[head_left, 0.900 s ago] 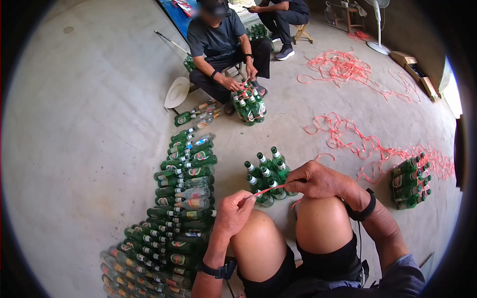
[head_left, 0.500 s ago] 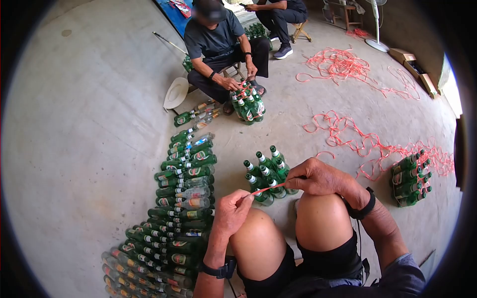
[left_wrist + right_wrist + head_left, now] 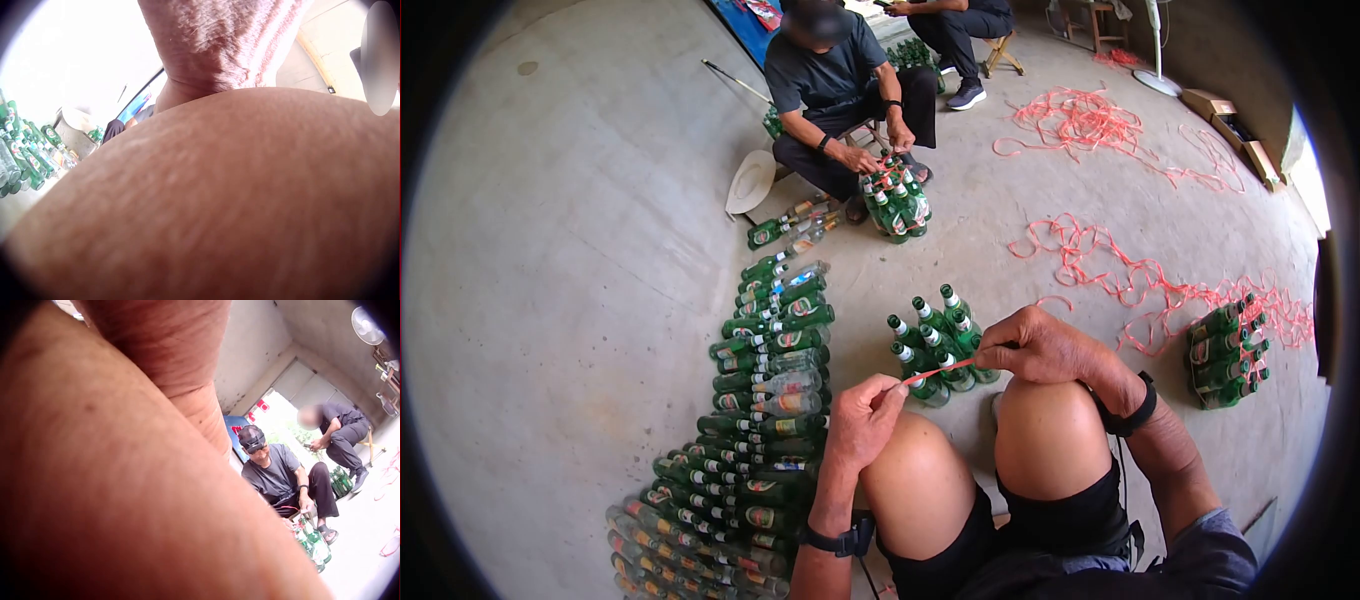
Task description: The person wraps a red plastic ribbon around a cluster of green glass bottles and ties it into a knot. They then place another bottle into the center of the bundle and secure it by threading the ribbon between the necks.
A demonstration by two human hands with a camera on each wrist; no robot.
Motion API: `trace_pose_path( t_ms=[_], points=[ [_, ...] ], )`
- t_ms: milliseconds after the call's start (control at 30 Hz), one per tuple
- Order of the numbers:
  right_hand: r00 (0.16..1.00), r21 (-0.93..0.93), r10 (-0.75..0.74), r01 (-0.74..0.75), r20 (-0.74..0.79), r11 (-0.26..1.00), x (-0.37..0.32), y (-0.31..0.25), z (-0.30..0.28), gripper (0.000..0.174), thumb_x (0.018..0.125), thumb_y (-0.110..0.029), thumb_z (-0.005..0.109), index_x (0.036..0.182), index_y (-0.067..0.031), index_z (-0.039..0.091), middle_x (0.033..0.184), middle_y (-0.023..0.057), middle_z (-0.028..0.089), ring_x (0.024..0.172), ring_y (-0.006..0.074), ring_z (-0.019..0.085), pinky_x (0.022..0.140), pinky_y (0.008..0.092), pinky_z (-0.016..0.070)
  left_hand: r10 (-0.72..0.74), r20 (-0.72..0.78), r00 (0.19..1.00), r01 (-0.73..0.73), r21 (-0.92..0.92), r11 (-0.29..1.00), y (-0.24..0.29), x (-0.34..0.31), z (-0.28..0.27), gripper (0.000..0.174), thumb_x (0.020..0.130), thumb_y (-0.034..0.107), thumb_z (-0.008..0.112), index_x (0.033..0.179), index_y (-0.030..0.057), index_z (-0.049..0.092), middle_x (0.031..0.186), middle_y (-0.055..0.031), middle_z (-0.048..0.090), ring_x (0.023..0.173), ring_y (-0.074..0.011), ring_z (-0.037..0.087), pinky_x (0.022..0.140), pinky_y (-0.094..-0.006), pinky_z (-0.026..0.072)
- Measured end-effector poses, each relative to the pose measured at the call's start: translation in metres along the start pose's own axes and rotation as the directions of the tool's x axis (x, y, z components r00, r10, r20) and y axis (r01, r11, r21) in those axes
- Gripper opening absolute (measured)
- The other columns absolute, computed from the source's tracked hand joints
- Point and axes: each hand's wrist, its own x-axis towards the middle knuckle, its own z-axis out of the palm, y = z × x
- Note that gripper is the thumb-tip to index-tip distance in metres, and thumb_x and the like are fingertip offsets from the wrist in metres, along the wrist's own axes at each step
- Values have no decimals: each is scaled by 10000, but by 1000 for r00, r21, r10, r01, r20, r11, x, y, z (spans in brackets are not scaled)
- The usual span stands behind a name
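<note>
A short length of pink plastic strap (image 3: 938, 371) runs taut between my two hands in the head view. My left hand (image 3: 863, 425) pinches its one end between thumb and forefinger above the left knee (image 3: 920, 470). Over the right knee (image 3: 1055, 435), my right hand (image 3: 1040, 345) grips the other end with curled fingers. Just beyond the strap, a cluster of green glass beer bottles (image 3: 937, 335) stands upright on the floor. Both wrist views show mostly skin, with the left hand (image 3: 219, 44) and right hand (image 3: 169, 350) partly in sight and the strap hidden.
Rows of bottles (image 3: 790, 345) lie along the left. A bound bottle bundle (image 3: 1225, 355) sits at right beside tangled pink strap (image 3: 1140, 280). Ahead, a seated person (image 3: 830, 80) works at another bottle bundle (image 3: 895, 205). A second person (image 3: 960, 40) sits behind, near a fan (image 3: 1157, 50).
My hands have drawn slightly apart, so a little more strap shows between them. A loose strap end beside the right knee has gone from sight. The head view has tilted slightly.
</note>
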Motion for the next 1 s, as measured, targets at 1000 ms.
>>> trace_pose_path(
  t_ms=[1000],
  points=[
    [999, 9, 11, -11, -50, 1000, -2, -5, 0, 166, 980, -131, 698, 968, 28, 744, 789, 159, 709, 737, 191, 653, 739, 387, 542, -5, -8, 1000, 5, -12, 1000, 2, 0, -2, 113, 1004, 107, 714, 979, 0, 739, 692, 18, 598, 660, -37, 509, 583, -258, 437]
  ],
)
